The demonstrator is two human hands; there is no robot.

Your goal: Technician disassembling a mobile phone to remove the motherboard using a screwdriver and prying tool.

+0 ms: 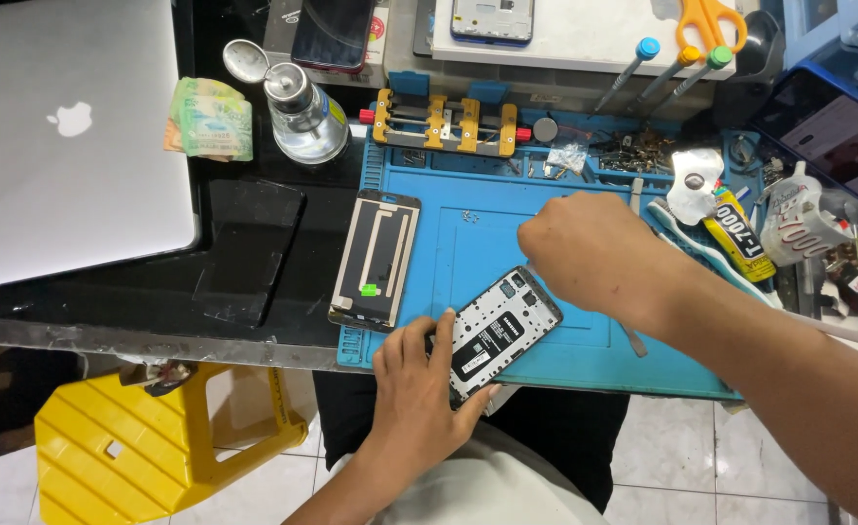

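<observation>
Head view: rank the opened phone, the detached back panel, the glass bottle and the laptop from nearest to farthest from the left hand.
1. Opened phone: under the left hand.
2. Back panel: up-left, on the mat's left edge.
3. Glass bottle: farther up.
4. Laptop: far left.

Opened phone (495,333) with a black label under the left fingers (441,335), detached dark screen (375,259) just left of them, yellow glue tube (737,236) right of the right fingers (536,255)
</observation>
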